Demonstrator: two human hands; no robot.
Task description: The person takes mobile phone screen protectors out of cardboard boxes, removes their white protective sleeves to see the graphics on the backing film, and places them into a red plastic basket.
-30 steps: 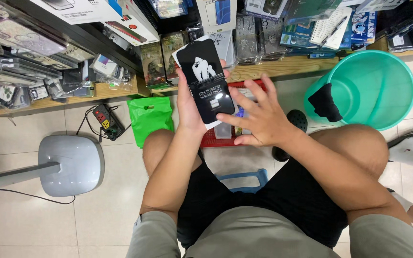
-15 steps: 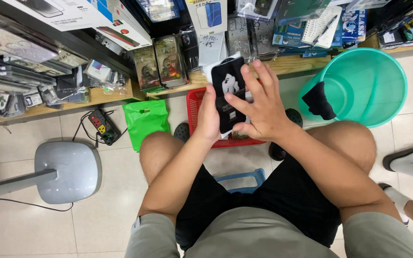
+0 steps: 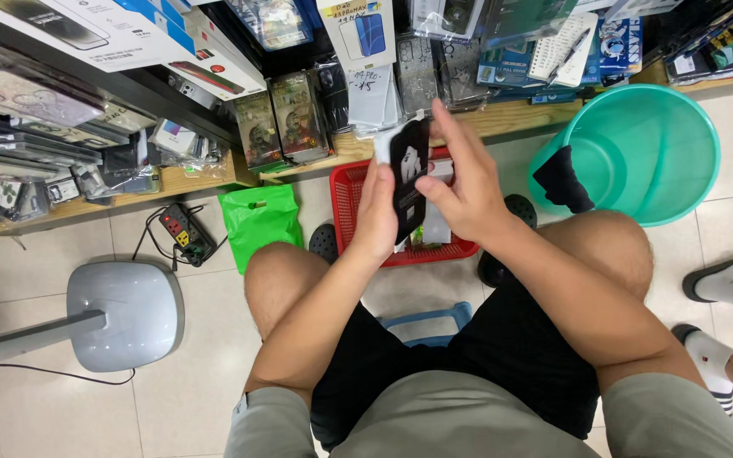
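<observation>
I sit on a low stool with both hands raised in front of me. A flat black packet (image 3: 406, 174) with a white picture on it is pinched edge-on between my left hand (image 3: 375, 214) and my right hand (image 3: 460, 182). My left palm presses its left face, my right fingers wrap its right side and top. The packet is over a red plastic basket (image 3: 346, 197) on the floor, which holds more packets.
A teal plastic bucket (image 3: 672, 153) with a black cloth over its rim stands at right. A green bag (image 3: 258, 219), a power strip (image 3: 181, 233) and a grey fan base (image 3: 125, 314) lie at left. A low wooden shelf (image 3: 171, 180) carries packaged goods. Another person's feet (image 3: 727, 284) show at right.
The packet has turned from facing me to nearly edge-on, and my two hands have closed in on it from both sides. My view has drifted slightly.
</observation>
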